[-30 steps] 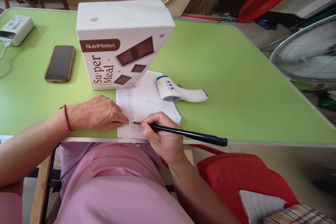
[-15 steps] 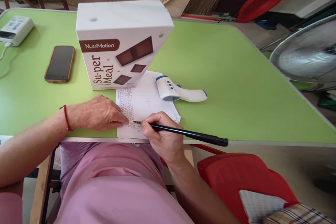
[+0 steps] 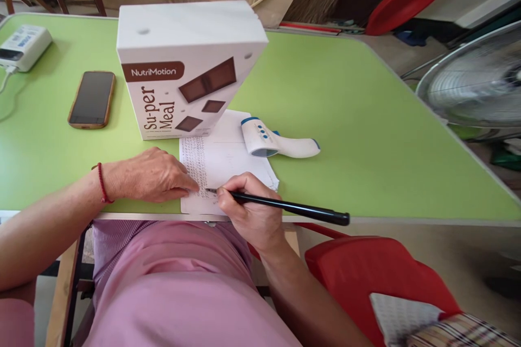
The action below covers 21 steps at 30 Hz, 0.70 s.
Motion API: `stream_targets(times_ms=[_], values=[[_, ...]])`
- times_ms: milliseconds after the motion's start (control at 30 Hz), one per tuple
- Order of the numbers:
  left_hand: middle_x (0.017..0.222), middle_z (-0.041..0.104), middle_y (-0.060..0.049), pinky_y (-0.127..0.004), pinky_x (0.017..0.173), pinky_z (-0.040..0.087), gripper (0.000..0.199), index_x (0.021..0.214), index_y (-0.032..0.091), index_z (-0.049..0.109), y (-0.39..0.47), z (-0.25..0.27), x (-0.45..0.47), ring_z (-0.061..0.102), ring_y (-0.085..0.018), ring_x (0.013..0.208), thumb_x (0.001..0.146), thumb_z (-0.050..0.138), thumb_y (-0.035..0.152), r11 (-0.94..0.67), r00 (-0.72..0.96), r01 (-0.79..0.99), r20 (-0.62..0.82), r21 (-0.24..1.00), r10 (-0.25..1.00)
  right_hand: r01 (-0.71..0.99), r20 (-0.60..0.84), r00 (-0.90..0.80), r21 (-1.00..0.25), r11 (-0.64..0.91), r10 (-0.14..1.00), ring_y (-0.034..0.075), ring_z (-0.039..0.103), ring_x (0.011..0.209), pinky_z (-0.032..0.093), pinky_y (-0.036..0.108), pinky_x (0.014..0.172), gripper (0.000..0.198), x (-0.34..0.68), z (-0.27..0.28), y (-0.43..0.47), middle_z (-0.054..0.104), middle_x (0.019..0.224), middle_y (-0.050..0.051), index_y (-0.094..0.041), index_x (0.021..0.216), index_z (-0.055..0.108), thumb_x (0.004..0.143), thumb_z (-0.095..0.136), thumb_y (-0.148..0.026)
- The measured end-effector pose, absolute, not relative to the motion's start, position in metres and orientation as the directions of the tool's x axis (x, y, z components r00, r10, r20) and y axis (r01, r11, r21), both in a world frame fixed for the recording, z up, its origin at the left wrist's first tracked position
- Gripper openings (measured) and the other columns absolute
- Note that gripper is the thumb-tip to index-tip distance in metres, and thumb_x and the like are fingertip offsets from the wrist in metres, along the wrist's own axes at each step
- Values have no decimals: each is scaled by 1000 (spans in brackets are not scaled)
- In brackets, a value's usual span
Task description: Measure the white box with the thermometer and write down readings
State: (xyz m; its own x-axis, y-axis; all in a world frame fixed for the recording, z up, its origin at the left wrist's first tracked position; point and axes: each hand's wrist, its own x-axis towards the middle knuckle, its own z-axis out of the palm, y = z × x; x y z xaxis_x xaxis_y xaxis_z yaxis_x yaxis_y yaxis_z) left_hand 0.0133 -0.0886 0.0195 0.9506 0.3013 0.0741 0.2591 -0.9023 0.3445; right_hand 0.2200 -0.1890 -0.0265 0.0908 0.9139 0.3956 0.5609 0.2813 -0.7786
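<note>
A sheet of white paper [image 3: 222, 158] with dense handwriting along its left side lies at the table's near edge. My right hand [image 3: 252, 209] is closed around a long black pen [image 3: 295, 208], whose tip is at the lower part of the writing. Resting on the table, my left hand [image 3: 158, 176] has its index finger stretched onto the paper's left side and holds nothing; its other fingers are partly hidden. A white NutriMotion box [image 3: 157, 54] stands over the paper's far left part. On its right side sits a white and blue infrared thermometer [image 3: 280, 141].
A phone [image 3: 91, 99] and a white power bank [image 3: 28, 46] with a cable are on the left of the green table [image 3: 345, 119]. At the right stand a fan [image 3: 476, 78] and a red chair [image 3: 378, 271] with cloth on it.
Both hands keep nearly the same places, and the right hand still has the pen on the paper. The whole view has shifted very slightly.
</note>
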Motion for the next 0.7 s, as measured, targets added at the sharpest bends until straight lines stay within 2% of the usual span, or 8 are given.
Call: stream_targets(times_ms=[100,300,467,700], values=[[79,76,-4,-28,55,36,20,101,20,75,-88,21,13,67,-16,67,96,56,18,-918,976,205,2,340,219,555,375,94,-789,264,922,11,52,44,44,22,44,14,220,-27,-189,60,52,-6,-24,67,54,79,61,-22],[81,76,-4,-28,55,34,20,105,21,76,-88,22,13,68,-16,68,96,58,19,-917,970,237,-20,322,243,544,420,165,-793,273,892,11,53,44,46,22,45,12,220,-29,-190,61,53,-6,-24,68,57,80,61,-23],[83,77,-4,-28,55,35,22,110,21,76,-88,22,13,69,-17,70,95,60,19,-916,970,236,-17,324,244,561,443,147,-774,294,885,10,53,44,45,21,45,13,219,-29,-189,60,53,-7,-24,68,56,80,61,-20],[83,77,-4,-28,56,35,19,105,21,75,-87,22,13,69,-17,70,96,58,20,-916,970,237,-25,323,241,582,447,107,-752,309,888,10,53,44,44,21,45,15,219,-27,-188,59,52,-7,-24,68,54,81,60,-18]])
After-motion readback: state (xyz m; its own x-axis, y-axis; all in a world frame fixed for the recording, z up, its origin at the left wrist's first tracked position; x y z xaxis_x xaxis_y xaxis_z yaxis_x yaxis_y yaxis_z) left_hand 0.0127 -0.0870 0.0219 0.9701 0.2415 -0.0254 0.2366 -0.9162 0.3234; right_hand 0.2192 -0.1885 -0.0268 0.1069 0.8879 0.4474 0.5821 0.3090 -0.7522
